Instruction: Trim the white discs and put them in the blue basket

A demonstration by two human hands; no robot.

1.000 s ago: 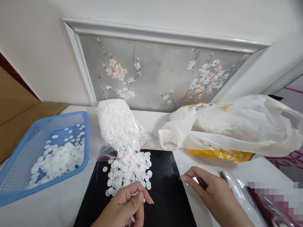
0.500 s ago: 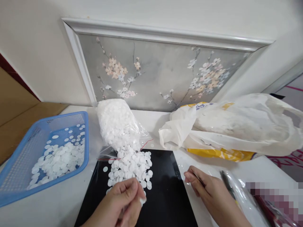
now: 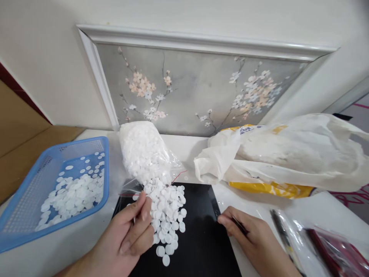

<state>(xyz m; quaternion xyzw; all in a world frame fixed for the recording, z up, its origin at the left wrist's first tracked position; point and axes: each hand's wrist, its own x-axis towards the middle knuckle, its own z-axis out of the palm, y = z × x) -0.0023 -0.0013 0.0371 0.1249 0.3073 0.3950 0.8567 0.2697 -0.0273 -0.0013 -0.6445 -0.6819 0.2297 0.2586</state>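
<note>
My left hand [image 3: 127, 231] is closed in a pinch at the left side of a pile of small round white discs [image 3: 165, 207]. A pale edge between its thumb and fingers looks like one of these discs, mostly hidden. The pile spills from an opened clear zip bag [image 3: 144, 150] onto a black board [image 3: 198, 231]. Over the board's right edge, my right hand [image 3: 245, 231] is closed around a thin, dark, narrow object [image 3: 240, 226], largely covered by the fingers; its kind cannot be made out.
On the left stands a blue plastic basket [image 3: 106, 173] with many white discs inside, beside a cardboard box [image 3: 20, 130]. A white and yellow plastic bag [image 3: 282, 157] lies at the back right. Pens [image 3: 284, 234] and a dark red item in clear plastic [image 3: 331, 246] lie at the right.
My left hand has moved left and away from me, uncovering the near discs of the pile. My right hand has shifted slightly left, still closed around the thin object.
</note>
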